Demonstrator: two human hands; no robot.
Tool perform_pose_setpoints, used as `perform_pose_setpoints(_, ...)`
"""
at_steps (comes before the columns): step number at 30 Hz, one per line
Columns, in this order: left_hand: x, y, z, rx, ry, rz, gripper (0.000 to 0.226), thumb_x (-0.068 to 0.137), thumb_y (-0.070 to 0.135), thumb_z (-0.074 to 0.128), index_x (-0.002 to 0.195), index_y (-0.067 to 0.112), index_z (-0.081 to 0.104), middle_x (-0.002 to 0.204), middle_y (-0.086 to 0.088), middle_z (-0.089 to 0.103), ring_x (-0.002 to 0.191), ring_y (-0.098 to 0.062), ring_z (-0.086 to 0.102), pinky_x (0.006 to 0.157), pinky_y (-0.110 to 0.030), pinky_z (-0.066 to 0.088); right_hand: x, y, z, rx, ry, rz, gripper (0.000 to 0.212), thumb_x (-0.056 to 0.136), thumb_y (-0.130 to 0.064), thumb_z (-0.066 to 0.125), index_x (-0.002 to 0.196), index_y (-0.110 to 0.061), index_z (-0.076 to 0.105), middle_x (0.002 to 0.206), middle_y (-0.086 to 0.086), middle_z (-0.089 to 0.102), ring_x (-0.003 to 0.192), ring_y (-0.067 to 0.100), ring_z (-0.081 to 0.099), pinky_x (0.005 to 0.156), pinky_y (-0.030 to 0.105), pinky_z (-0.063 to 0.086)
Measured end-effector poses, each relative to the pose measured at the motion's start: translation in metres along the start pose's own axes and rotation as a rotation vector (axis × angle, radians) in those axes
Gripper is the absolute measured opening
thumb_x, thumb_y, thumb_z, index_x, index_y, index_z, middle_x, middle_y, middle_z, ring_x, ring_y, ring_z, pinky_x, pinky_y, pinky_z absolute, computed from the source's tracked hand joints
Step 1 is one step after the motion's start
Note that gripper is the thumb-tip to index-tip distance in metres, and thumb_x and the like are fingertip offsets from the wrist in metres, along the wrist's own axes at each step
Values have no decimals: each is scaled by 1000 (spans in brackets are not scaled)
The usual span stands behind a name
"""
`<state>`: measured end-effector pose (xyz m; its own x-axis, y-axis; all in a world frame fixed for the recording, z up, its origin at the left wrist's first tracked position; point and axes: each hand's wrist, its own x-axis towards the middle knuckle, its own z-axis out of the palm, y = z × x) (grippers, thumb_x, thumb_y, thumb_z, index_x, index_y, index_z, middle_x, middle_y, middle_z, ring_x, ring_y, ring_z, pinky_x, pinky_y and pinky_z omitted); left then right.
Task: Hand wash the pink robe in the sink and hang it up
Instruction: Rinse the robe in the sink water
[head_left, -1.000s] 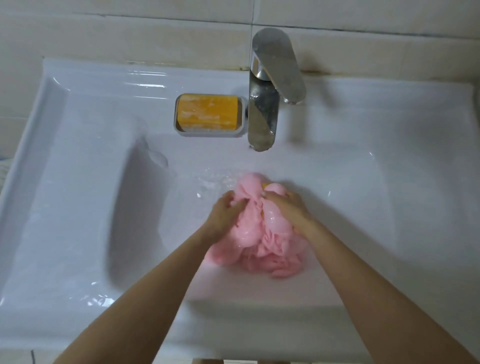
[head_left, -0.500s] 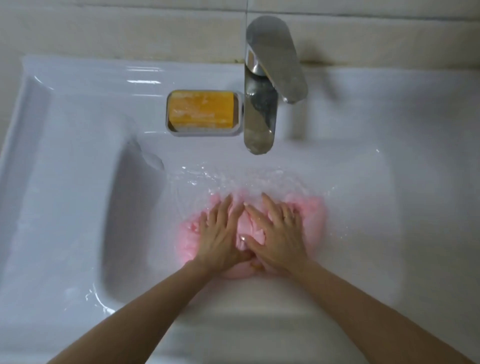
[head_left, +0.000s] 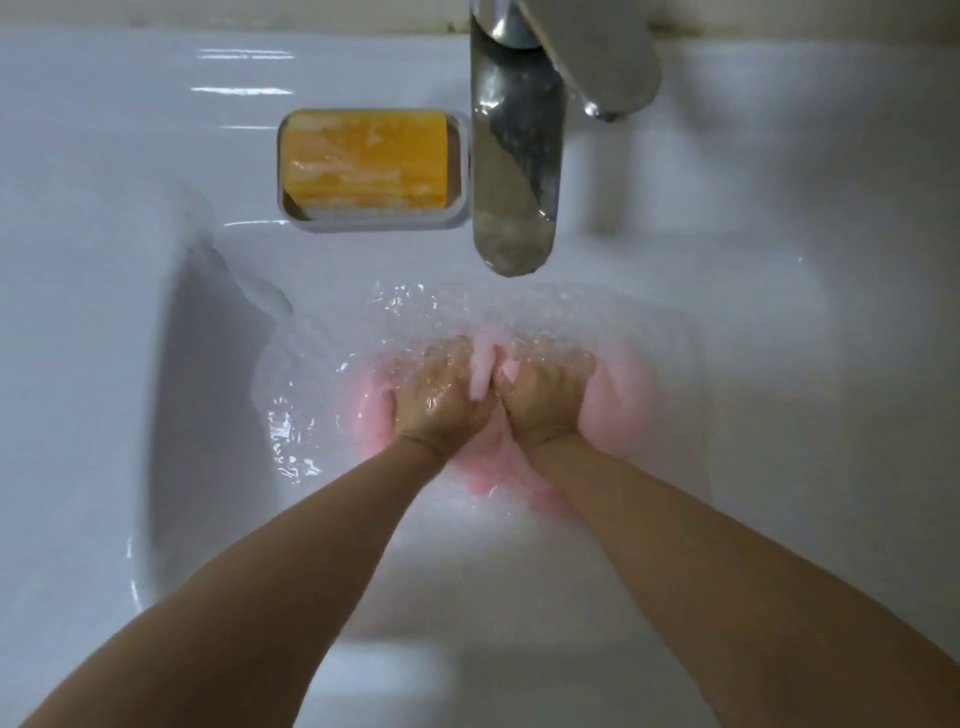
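Observation:
The pink robe (head_left: 618, 405) lies bunched under rippling water in the middle of the white sink (head_left: 171, 415). My left hand (head_left: 441, 400) and my right hand (head_left: 545, 400) are side by side in the water on top of it. Both have their fingers curled into the cloth, and a fold of pink fabric (head_left: 480, 374) stands up between them. The fingertips are hidden by the fabric and the splashing water.
A chrome faucet (head_left: 514, 171) juts over the basin from the back edge. To its left a grey soap dish (head_left: 374, 221) holds an orange bar of soap (head_left: 363, 156). Water ripples around the robe.
A second ago both hands held the bunched robe above the water. They pushed it flat under the water with spread fingers, and now their fingers are curled into it. The view has come closer.

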<state>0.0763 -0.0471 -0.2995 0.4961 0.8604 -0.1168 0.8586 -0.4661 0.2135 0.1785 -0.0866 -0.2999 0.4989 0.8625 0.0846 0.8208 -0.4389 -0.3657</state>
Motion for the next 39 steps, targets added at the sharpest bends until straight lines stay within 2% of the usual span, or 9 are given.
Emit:
perform_pose_setpoints(6, 29, -19, -68, -620, -482, -91, 40, 84, 56, 56, 78, 16, 56, 75, -12, 56, 76, -17, 53, 69, -32, 39, 22, 7, -52, 450, -296, 390, 30, 90, -39, 58, 97, -12, 70, 94, 7, 70, 93, 24, 64, 78, 33, 46)
perform_pose_setpoints(10, -7, -26, -82, -571, -292, 119, 67, 69, 73, 43, 84, 10, 60, 94, -4, 53, 80, -15, 51, 70, -29, 44, -16, 28, -90, 449, -291, -155, 63, 75, -58, 64, 128, -26, 55, 131, -1, 52, 119, 16, 47, 97, 27, 37)
perform_pose_setpoints(13, -33, -28, -47, -106, -179, 294, 101, 55, 86, 43, 126, 15, 43, 132, -17, 44, 113, -35, 48, 86, -51, 46, -33, 45, -73, 47, -311, -427, 78, 78, -79, 38, 142, -34, 39, 154, 13, 25, 140, 34, 25, 113, 55, 18)
perform_pose_setpoints(16, -46, -24, -18, 56, -238, 238, 118, 50, 78, 62, 143, 19, 21, 143, -25, 36, 127, -45, 39, 92, -67, 35, -42, 44, -42, -74, -290, -448, 66, 86, -73, 30, 140, -37, 41, 153, 13, 29, 134, 39, 34, 107, 64, 23)
perform_pose_setpoints(25, -30, -7, -8, -116, -114, 24, 60, 75, 43, 50, 126, 12, 42, 116, -25, 56, 110, -33, 44, 92, -45, 41, -30, 28, 13, -112, 183, -395, 42, 92, -49, 34, 115, -20, 53, 102, 16, 51, 93, 29, 42, 85, 43, 33)
perform_pose_setpoints(28, -18, -11, -4, -188, -233, -19, 58, 72, 39, 51, 119, 6, 50, 110, -25, 61, 99, -41, 60, 87, -44, 46, -26, 24, 19, -11, 128, -327, 35, 86, -44, 41, 107, -17, 48, 102, 22, 57, 96, 30, 42, 86, 45, 31)
perform_pose_setpoints(32, -4, -6, -10, -191, -310, 98, 44, 99, 24, 43, 139, 8, 39, 144, -12, 41, 133, -27, 37, 107, -25, 24, -5, 9, 9, 119, 4, -146, 29, 90, -36, 42, 106, -12, 48, 83, 23, 66, 83, 34, 59, 82, 41, 41)
perform_pose_setpoints(36, 12, -11, -38, -468, -276, -22, 12, 94, 27, 54, 95, 15, 59, 92, -13, 65, 95, -33, 59, 72, -20, 45, 18, -12, -12, 205, -285, 226, 40, 99, -31, 39, 122, -3, 56, 124, 22, 57, 122, 36, 47, 103, 43, 32)
perform_pose_setpoints(39, 14, -20, -59, -518, -231, -21, 44, 73, 48, 56, 104, 18, 60, 91, -9, 70, 87, -32, 65, 75, -33, 50, 24, -12, -35, 428, -172, 246, 35, 96, -41, 42, 104, -19, 68, 103, 6, 69, 101, 26, 60, 89, 37, 43)
